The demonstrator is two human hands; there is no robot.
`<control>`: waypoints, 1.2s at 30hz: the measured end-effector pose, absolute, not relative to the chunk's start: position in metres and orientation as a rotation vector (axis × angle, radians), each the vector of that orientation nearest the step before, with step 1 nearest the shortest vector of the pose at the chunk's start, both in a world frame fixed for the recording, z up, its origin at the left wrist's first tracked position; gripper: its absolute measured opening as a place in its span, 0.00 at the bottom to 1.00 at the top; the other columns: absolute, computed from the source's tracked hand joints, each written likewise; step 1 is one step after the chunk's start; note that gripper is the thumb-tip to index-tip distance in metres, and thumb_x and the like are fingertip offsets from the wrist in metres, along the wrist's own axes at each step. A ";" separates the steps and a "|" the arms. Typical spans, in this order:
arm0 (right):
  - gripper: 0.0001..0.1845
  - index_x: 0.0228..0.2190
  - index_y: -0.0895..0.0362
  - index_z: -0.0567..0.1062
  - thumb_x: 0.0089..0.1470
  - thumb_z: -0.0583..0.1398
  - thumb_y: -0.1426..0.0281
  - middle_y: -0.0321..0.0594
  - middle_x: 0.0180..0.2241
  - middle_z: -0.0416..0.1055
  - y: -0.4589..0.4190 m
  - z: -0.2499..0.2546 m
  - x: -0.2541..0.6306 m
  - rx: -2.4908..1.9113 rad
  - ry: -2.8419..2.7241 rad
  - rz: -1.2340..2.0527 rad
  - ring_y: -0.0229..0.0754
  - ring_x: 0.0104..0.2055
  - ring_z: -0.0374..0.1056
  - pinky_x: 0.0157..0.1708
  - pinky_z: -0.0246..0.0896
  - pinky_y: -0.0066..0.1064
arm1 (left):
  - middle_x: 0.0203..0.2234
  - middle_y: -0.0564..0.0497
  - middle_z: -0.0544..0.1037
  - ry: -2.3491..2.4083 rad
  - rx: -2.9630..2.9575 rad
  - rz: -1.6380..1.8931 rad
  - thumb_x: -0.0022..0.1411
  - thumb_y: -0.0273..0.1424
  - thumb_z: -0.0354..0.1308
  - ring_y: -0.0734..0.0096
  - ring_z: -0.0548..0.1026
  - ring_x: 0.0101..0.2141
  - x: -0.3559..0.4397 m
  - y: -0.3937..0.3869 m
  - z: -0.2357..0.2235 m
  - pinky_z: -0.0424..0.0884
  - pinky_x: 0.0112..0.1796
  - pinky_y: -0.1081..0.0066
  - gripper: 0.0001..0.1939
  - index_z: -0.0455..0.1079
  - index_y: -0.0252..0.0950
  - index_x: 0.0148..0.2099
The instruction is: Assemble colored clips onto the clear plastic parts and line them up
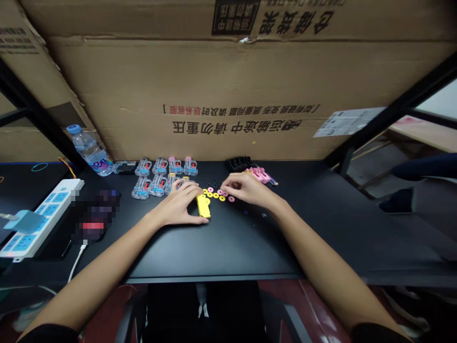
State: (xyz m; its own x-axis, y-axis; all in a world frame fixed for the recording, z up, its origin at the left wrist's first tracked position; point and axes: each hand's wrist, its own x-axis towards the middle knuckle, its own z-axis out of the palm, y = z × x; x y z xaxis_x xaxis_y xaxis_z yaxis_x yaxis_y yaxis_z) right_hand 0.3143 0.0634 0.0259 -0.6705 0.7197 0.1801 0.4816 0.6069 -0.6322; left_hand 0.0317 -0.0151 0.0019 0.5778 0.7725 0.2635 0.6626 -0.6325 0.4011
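On the black desk [228, 243] my left hand [180, 204] is closed around a small yellow plastic piece [203, 206], thumb under it and fingers over its top. My right hand [246, 188] hovers with fingers curled and pinched over a scatter of small yellow and pink rings [218, 194]; what its fingertips hold is too small to make out. Just behind my right hand lie pink plastic pieces [260, 174] and a black ribbed part [237, 164].
Several clear, blue-labelled small packets [162, 174] lie in rows at the back left. A water bottle [89, 150] leans on a large cardboard box [232, 81]. A white power strip [39, 216] and a blurred-out item [94, 214] lie at left.
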 end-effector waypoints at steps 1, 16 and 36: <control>0.17 0.34 0.55 0.83 0.65 0.62 0.56 0.44 0.32 0.79 0.063 0.027 0.315 -0.958 -2.450 0.753 0.44 0.31 0.73 0.34 0.66 0.35 | 0.60 0.42 0.75 1.179 2.551 0.598 0.56 0.59 0.69 0.44 0.68 0.64 0.032 -0.015 0.000 0.46 0.70 0.42 0.38 0.71 0.43 0.62; 0.09 0.35 0.54 0.83 0.62 0.65 0.62 0.41 0.33 0.76 0.067 0.015 0.317 -0.925 -2.674 0.690 0.45 0.34 0.72 0.35 0.62 0.34 | 0.63 0.41 0.73 1.139 2.552 0.591 0.60 0.57 0.68 0.46 0.68 0.65 0.031 -0.015 -0.003 0.46 0.70 0.44 0.39 0.67 0.43 0.65; 0.25 0.37 0.57 0.82 0.48 0.73 0.49 0.41 0.34 0.80 0.040 0.017 0.276 -0.883 -1.960 1.505 0.43 0.36 0.74 0.44 0.70 0.39 | 0.49 0.45 0.80 1.271 2.610 0.792 0.56 0.52 0.70 0.49 0.73 0.55 0.034 -0.015 0.005 0.53 0.64 0.46 0.33 0.70 0.40 0.57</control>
State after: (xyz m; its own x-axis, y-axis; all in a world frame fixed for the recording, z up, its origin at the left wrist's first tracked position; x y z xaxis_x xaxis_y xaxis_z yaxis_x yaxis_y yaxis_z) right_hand 0.2756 0.0398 0.0168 -0.6571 0.7538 0.0090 0.1860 0.1737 -0.9671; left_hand 0.0343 -0.0152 0.0048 0.5071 0.7642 0.3986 0.6947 -0.6361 0.3357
